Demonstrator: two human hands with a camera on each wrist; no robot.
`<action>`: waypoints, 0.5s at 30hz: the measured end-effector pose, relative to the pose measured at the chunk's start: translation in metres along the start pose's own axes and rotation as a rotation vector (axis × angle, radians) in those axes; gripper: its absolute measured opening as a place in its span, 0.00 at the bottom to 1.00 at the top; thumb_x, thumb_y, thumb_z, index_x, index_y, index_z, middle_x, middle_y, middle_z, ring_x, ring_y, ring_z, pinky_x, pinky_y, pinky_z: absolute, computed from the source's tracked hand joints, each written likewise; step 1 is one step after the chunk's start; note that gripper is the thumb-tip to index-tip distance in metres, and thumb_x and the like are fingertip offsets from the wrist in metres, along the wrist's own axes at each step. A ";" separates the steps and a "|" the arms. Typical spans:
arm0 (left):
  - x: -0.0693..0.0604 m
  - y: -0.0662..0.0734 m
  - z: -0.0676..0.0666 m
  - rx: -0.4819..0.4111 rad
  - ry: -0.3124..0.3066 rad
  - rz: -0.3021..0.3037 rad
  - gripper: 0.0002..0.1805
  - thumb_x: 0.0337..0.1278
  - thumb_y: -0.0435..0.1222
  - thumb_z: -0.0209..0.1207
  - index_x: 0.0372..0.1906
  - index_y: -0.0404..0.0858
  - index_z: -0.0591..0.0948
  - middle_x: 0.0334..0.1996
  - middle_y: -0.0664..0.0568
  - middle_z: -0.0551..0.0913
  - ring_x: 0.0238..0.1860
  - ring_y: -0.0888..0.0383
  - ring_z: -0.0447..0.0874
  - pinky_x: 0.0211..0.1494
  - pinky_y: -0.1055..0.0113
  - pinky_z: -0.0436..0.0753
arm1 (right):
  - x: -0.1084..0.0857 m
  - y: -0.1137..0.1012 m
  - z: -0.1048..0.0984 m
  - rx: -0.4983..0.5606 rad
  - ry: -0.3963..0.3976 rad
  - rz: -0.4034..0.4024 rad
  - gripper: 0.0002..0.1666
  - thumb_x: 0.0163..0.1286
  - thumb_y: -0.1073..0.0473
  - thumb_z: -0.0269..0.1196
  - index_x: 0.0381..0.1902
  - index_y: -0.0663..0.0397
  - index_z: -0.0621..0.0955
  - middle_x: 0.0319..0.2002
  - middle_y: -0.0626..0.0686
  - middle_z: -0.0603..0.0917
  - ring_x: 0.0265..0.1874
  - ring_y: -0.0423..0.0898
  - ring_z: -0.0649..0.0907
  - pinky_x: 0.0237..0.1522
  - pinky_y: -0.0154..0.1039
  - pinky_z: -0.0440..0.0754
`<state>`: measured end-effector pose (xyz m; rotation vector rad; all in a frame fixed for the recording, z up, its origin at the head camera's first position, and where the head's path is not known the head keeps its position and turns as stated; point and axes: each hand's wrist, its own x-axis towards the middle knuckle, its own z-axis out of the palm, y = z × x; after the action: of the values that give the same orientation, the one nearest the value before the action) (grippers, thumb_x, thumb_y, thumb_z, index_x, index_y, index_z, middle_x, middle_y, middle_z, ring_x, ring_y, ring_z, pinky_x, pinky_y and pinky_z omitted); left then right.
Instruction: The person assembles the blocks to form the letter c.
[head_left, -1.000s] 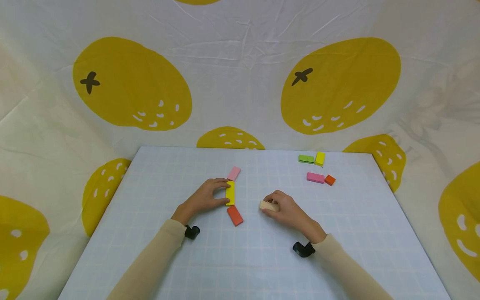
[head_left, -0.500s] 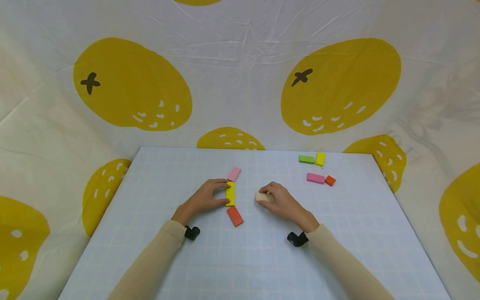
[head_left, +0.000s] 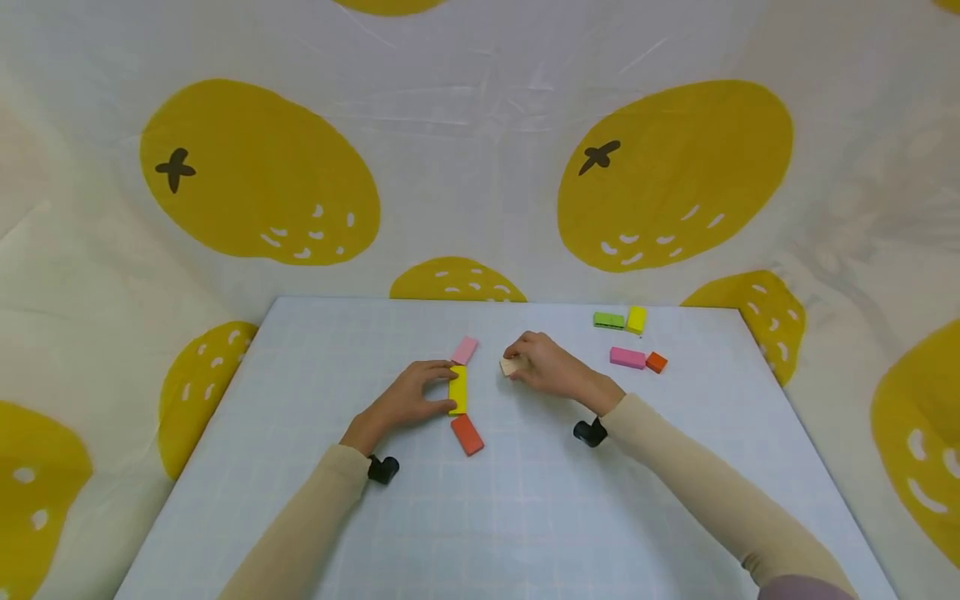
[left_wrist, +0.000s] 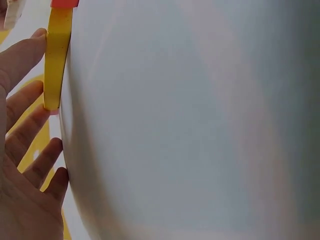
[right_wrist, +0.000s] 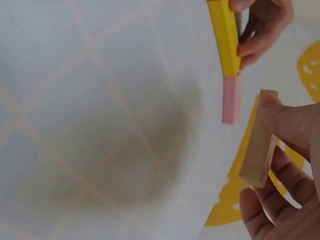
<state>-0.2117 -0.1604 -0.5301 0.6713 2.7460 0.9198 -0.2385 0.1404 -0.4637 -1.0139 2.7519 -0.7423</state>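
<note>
My left hand (head_left: 405,398) rests at the yellow block (head_left: 459,390), thumb at its near end and fingers at its far end. In the left wrist view its other fingers spread out beside the yellow block (left_wrist: 56,60). A light pink block (head_left: 465,350) meets the yellow one's far end, and a red block (head_left: 468,436) lies angled at the near end. To the right of this row, my right hand (head_left: 553,367) pinches a plain wooden block (head_left: 511,366). The right wrist view shows that wooden block (right_wrist: 257,145) between thumb and fingers, apart from the pink block (right_wrist: 231,100).
Toward the table's far right lie a green block (head_left: 608,320), a small yellow block (head_left: 637,320), a darker pink block (head_left: 627,357) and a small orange block (head_left: 657,362). A fruit-printed cloth (head_left: 468,192) rises behind the grid-patterned table (head_left: 480,517).
My right hand has moved toward the far side of the table and slightly left, carrying the wooden block. My left hand and the row of blocks stay in place.
</note>
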 end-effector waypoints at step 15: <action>0.000 -0.002 -0.001 -0.037 -0.006 -0.005 0.30 0.60 0.48 0.72 0.65 0.44 0.82 0.72 0.49 0.75 0.74 0.45 0.68 0.78 0.44 0.67 | 0.056 0.010 -0.010 -0.030 -0.012 0.024 0.20 0.70 0.60 0.70 0.57 0.60 0.84 0.56 0.61 0.82 0.55 0.57 0.79 0.63 0.51 0.80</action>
<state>-0.2123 -0.1619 -0.5306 0.6595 2.7175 0.9630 -0.2898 0.1154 -0.4561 -0.9857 2.7681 -0.6917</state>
